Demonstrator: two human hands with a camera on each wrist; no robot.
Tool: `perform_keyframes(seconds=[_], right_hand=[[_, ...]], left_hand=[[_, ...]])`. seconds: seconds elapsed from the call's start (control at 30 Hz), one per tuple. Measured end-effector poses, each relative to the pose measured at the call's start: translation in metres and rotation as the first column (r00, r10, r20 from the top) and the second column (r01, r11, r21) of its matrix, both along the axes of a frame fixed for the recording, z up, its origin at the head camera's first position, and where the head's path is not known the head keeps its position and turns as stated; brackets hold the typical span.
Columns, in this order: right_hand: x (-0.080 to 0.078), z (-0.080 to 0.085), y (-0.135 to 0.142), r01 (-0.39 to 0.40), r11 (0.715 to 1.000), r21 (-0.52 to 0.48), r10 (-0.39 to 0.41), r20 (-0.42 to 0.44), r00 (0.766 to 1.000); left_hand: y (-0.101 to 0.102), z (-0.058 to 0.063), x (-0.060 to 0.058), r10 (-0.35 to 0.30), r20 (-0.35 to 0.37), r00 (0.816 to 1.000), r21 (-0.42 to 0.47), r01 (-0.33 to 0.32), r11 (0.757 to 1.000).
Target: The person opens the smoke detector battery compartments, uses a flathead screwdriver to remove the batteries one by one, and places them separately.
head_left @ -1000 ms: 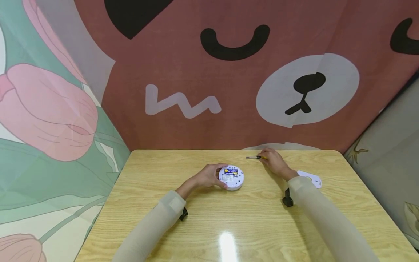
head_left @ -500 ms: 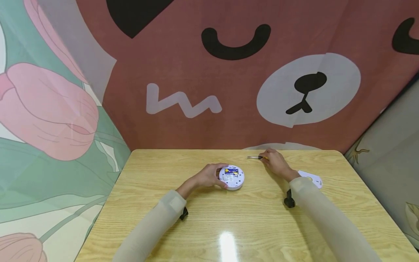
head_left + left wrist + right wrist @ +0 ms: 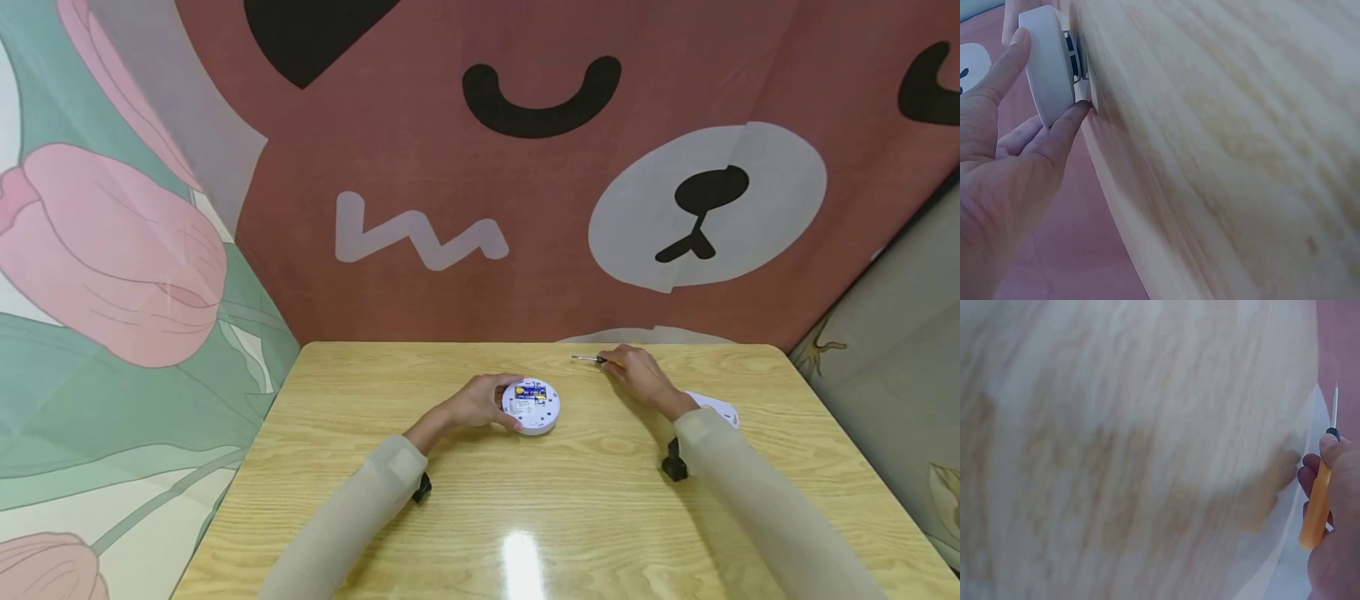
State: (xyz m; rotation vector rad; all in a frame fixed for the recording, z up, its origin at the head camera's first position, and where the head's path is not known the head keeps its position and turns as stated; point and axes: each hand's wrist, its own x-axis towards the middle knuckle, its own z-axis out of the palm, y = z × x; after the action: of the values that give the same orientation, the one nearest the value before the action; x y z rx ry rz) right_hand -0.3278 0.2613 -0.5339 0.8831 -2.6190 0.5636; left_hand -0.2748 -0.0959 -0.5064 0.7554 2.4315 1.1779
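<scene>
Round white device (image 3: 531, 410), over the desk (image 3: 450, 517), gripped at its sides by left hand (image 3: 477, 402); orange-handled screwdriver (image 3: 1317, 509), clasped in right hand (image 3: 639, 377), near the far edge.

In the head view, a table (image 3: 360, 517) filled the lower half of the frame, its far edge against a back wall (image 3: 420, 167), with side walls (image 3: 112, 433) at left and right. A round device (image 3: 530, 408) was just below center, the left hand (image 3: 480, 402) at its left side. Above and right of it, the right hand (image 3: 639, 375) held a screwdriver (image 3: 601, 360), tip pointing left. Farther right lay a flat piece (image 3: 716, 407), partly behind the right sleeve (image 3: 750, 483).
</scene>
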Motion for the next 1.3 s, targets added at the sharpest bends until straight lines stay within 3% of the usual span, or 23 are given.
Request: perform_keyframes(seconds=[0.4,0.73,1.3], right_hand=[[0.007,0.014,-0.005,-0.047,0.998,0.042,0.050,-0.078,0.996],[0.016,0.032,-0.005,-0.054,0.994,0.090,0.057,-0.034,0.998],[0.028,0.062,-0.015,-0.131,0.974,0.186,0.151,-0.099,0.984]], left_hand=[[0.001,0.002,0.000,0.006,0.022,1.000,0.004,-0.006,1.000],[0.001,0.003,0.000,0.014,0.042,0.999,0.015,-0.015,1.000],[0.002,0.002,-0.001,0.006,0.030,1.000,0.000,-0.006,1.000]])
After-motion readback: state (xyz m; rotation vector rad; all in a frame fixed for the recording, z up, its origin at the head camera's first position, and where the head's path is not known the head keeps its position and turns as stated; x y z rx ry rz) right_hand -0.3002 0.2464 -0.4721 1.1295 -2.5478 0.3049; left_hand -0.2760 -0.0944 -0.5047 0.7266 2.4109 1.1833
